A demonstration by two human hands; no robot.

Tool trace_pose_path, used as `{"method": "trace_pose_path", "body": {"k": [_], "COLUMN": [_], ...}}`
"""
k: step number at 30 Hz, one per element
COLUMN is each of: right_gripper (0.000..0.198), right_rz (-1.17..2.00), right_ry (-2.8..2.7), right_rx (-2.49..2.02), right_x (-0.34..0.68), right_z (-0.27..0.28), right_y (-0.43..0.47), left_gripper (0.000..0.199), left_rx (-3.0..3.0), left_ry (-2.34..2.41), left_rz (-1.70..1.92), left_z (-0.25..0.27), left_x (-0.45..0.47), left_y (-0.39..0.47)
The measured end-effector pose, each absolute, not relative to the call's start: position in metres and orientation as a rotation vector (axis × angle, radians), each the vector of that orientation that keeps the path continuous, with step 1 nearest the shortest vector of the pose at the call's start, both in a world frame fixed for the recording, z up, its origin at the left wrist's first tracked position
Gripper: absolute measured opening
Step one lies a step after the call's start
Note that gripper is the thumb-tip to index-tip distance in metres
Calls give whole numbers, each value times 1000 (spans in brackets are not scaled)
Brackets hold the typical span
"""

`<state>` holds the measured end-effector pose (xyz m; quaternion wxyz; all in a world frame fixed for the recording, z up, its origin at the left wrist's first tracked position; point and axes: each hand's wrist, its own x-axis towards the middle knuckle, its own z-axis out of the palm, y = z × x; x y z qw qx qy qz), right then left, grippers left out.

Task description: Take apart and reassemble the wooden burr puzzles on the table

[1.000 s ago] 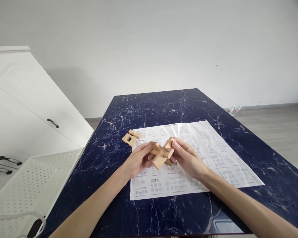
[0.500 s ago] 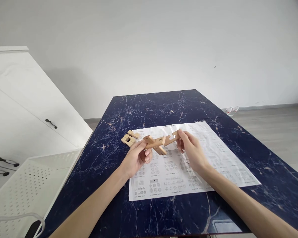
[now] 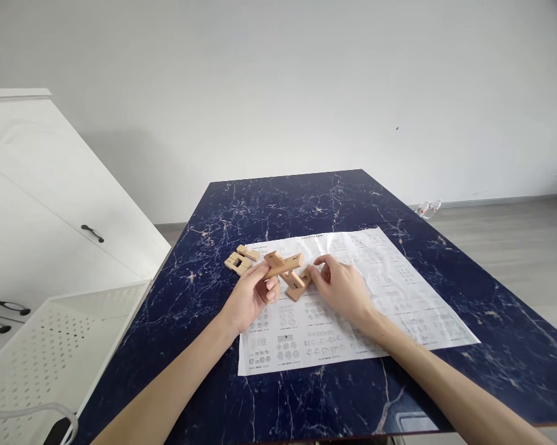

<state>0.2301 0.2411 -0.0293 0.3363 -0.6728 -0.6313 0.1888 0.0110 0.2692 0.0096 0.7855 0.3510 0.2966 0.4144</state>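
Note:
My left hand (image 3: 255, 296) pinches a few wooden puzzle pieces (image 3: 285, 266) that cross each other above the printed sheet; small dark numbers are marked on them. Between the thumb and fingers of my right hand (image 3: 340, 287) is the end of another notched wooden puzzle piece (image 3: 301, 288). This piece slants down to the left, close under the crossed ones; whether it is locked into them I cannot tell. Just beyond my left hand, more wooden pieces (image 3: 238, 262) lie together on the table, with a square gap among them.
A white instruction sheet (image 3: 361, 337) with small diagrams lies on the dark blue marbled table (image 3: 278, 204). Left of the table stand a white cabinet (image 3: 51, 173) and a perforated white panel (image 3: 74, 334) with a cable (image 3: 32, 408). A clear plastic item (image 3: 428, 209) shows past the right edge.
My right hand has moved left and lower with its notched piece, which now sits beneath the crossed pieces instead of to their right. The left hand's pieces have turned slightly.

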Motion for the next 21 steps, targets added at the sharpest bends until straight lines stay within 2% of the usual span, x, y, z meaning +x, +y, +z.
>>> {"method": "trace_pose_path", "body": {"k": [4, 13, 21], "right_gripper": [26, 38, 25], "right_rz": [448, 774, 824], "right_ry": [-1652, -1704, -1880], "right_rx": [-1710, -1310, -1206], "right_x": [228, 227, 222], "right_z": [-26, -16, -9], "right_y": [239, 231, 224], "left_gripper": [17, 19, 20], "left_rx": [761, 780, 799], "left_ry": [650, 641, 636], "left_rz": [892, 895, 888], "left_z": [6, 6, 3], "left_x": [9, 12, 13], "left_y": [271, 271, 271]}}
